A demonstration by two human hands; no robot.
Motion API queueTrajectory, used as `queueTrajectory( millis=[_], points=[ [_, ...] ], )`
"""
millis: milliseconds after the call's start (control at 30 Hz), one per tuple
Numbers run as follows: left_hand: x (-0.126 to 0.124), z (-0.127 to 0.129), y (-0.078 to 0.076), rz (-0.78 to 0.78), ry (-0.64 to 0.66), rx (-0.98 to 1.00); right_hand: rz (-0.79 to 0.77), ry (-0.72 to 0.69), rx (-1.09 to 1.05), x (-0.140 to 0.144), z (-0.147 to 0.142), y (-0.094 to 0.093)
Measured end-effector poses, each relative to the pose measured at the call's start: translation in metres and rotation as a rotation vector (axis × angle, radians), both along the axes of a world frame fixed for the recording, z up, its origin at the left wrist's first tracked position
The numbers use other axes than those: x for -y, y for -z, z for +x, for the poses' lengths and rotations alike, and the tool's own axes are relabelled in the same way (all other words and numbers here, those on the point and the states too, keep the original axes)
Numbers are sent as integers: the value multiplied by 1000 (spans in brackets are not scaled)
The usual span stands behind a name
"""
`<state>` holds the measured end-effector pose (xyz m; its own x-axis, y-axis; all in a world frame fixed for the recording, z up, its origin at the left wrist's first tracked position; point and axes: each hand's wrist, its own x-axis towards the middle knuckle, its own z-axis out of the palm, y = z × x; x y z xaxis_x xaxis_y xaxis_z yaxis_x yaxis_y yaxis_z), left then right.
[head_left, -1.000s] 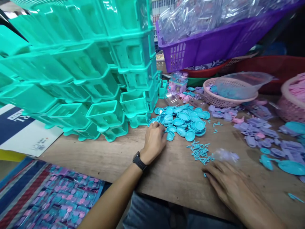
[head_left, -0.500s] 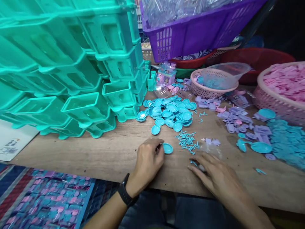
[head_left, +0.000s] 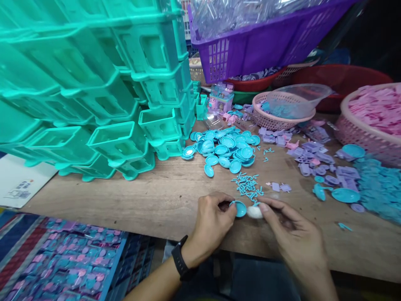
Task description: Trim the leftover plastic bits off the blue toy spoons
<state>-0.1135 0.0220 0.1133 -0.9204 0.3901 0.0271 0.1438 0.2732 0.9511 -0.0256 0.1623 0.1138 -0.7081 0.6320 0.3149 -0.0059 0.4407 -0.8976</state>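
wooden counter [head_left: 150,200], crowded. stacked teal trays [head_left: 94,83] at left, purple basket [head_left: 266,46] at back, pile of blue plates [head_left: 225,148] mid-counter, small blue bits [head_left: 247,186] just beyond hands. left hand [head_left: 211,225] near counter's front edge, watch on wrist, fingers pinched on one blue plate [head_left: 240,208], tilted. right hand [head_left: 296,236] alongside, fingers closed on small clear bag [head_left: 254,212], touching plate.
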Motion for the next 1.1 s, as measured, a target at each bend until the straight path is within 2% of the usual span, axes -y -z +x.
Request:
queueTrajectory(
  millis=[67,167,267,500,867,1100],
  points=[
    [-1,2,-1,13,-6,-68,-108,9,-37,16,-3,5],
    [-2,4,-1,47,2,-168,-92,7,-60,29,-6,11],
    [-1,5,-1,83,4,-229,-84,-6,-69,32,-6,16],
    [-2,5,-3,76,23,-279,-247,54,-104,36,-7,19],
    [-2,4,3,14,38,-366,-201,103,-110,37,-13,29],
    [1,0,10,-84,63,-623,-200,56,-60,38,-14,28]
  ],
)
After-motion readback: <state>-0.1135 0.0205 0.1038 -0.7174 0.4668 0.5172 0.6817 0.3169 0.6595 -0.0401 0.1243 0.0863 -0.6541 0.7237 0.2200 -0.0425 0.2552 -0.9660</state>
